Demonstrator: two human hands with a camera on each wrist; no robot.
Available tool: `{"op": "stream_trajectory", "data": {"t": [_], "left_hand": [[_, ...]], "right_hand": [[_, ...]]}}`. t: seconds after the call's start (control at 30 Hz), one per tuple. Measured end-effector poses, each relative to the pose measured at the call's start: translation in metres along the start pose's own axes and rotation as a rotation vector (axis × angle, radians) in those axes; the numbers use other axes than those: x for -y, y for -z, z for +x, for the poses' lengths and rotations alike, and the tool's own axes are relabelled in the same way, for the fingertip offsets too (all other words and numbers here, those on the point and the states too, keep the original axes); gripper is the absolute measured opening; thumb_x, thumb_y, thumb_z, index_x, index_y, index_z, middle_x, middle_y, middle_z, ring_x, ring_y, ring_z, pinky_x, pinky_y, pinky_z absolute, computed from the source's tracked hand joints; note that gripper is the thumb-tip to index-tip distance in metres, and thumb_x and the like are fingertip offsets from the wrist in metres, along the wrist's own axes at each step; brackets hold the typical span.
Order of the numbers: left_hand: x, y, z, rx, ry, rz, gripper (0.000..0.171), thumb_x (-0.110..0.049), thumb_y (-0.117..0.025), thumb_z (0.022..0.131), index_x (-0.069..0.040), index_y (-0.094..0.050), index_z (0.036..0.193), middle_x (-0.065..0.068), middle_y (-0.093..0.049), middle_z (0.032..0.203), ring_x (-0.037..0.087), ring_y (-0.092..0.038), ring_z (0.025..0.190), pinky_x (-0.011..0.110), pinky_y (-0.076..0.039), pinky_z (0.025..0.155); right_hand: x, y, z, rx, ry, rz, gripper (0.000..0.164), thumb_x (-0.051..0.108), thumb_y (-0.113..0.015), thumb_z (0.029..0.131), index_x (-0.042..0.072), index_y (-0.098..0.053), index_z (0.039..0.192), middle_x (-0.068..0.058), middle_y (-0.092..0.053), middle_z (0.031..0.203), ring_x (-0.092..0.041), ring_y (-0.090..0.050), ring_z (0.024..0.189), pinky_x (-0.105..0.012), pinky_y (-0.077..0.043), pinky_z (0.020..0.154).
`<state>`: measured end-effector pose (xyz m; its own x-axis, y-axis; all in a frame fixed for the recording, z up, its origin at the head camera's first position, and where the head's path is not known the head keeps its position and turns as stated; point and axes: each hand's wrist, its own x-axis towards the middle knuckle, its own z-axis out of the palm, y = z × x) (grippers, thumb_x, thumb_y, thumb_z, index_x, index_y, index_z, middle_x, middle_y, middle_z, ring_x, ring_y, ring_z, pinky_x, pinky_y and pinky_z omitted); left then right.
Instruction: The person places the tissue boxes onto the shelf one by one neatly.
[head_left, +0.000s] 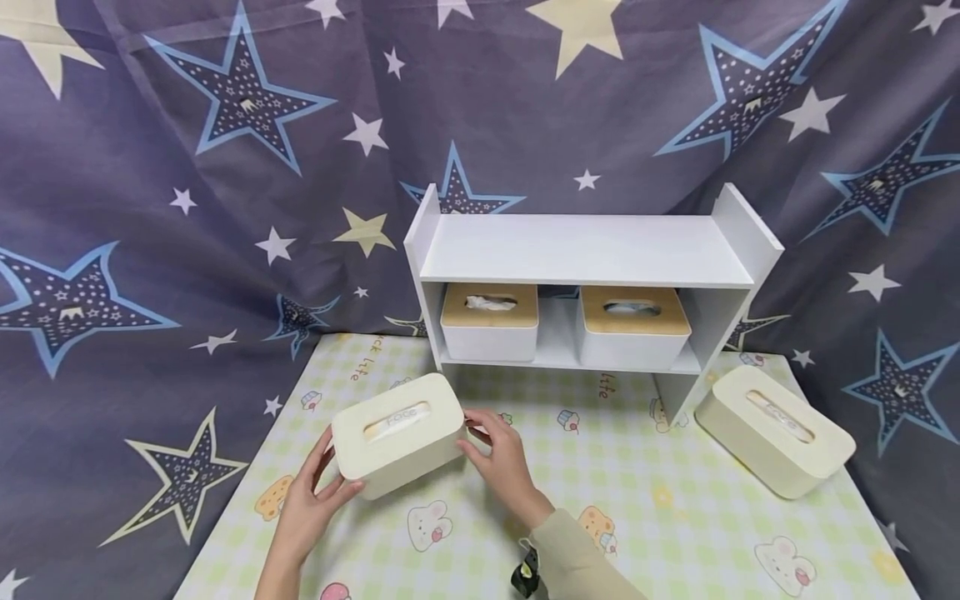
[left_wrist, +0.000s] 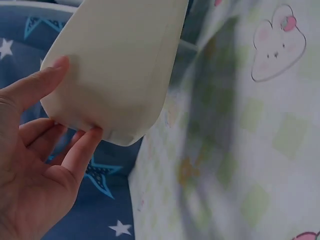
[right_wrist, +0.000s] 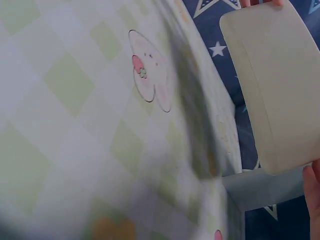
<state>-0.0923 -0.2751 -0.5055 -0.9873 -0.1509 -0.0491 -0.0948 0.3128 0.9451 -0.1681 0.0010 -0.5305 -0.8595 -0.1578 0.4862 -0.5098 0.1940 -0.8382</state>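
Near side: light sleeve on the right forearm, over a bench covered in green check cloth with cartoon prints. Left hand: thumb on the near face of a cream tissue box, fingers at its left end; clamped on it. Right hand: thumb and fingers clamped on the box's right end. Box held above the left part of the bench, lid up, set obliquely, right end farther than left; slot lettered "Face". Shadow on cloth in both wrist views.

Right side: second cream box, oblique on the bench, well apart from the hands.

Far: white shelf; lower tier carries left white box and right white box, wood-toned lids, gap between. Farthest: star-printed backdrop.
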Motion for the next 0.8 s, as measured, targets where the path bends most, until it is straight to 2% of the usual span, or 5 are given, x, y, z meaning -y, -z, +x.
{"op": "stream_trajectory", "data": {"t": [0.13, 0.2, 0.5, 0.73, 0.8], "left_hand": [[-0.011, -0.005, -0.007, -0.005, -0.040, -0.012, 0.096, -0.013, -0.079, 0.085, -0.031, -0.023, 0.159, 0.012, -0.023, 0.166, -0.017, -0.035, 0.129, 0.005, -0.051, 0.094], [-0.017, -0.008, -0.010, -0.006, -0.066, -0.015, 0.094, -0.013, -0.079, 0.084, -0.029, -0.024, 0.159, 0.012, -0.024, 0.165, -0.024, -0.035, 0.123, 0.005, -0.051, 0.094], [-0.042, -0.031, -0.018, -0.032, -0.172, -0.049, 0.091, -0.007, -0.079, 0.083, -0.024, -0.031, 0.157, 0.014, -0.031, 0.163, -0.021, -0.039, 0.128, 0.008, -0.051, 0.097], [-0.063, -0.046, -0.021, -0.064, -0.303, -0.085, 0.088, 0.002, -0.080, 0.078, -0.021, -0.041, 0.153, 0.006, -0.035, 0.162, -0.012, -0.041, 0.136, 0.013, -0.052, 0.099], [-0.069, -0.049, -0.022, -0.062, -0.355, -0.095, 0.087, 0.005, -0.080, 0.077, -0.018, -0.042, 0.152, 0.006, -0.034, 0.163, -0.008, -0.041, 0.138, 0.015, -0.052, 0.100]], "right_hand": [[0.028, 0.015, -0.002, -0.034, 0.005, 0.045, 0.035, -0.006, -0.075, 0.081, -0.008, -0.065, 0.115, -0.023, -0.068, 0.111, -0.040, -0.068, 0.102, -0.044, -0.062, 0.090], [0.037, 0.023, -0.003, -0.042, 0.039, 0.049, 0.035, -0.008, -0.075, 0.081, -0.011, -0.064, 0.114, -0.026, -0.067, 0.109, -0.040, -0.068, 0.100, -0.045, -0.062, 0.088], [0.038, 0.050, -0.012, -0.132, 0.162, 0.019, 0.038, -0.015, -0.076, 0.076, -0.014, -0.063, 0.112, -0.026, -0.065, 0.106, -0.037, -0.067, 0.095, -0.045, -0.063, 0.084], [0.022, 0.068, -0.017, -0.175, 0.147, 0.027, 0.043, -0.012, -0.076, 0.078, -0.005, -0.064, 0.118, -0.020, -0.065, 0.111, -0.009, -0.064, 0.106, -0.035, -0.062, 0.089], [0.024, 0.074, -0.017, -0.187, 0.164, 0.035, 0.043, -0.011, -0.076, 0.079, -0.003, -0.064, 0.119, -0.019, -0.065, 0.112, -0.006, -0.063, 0.109, -0.032, -0.062, 0.090]]}}
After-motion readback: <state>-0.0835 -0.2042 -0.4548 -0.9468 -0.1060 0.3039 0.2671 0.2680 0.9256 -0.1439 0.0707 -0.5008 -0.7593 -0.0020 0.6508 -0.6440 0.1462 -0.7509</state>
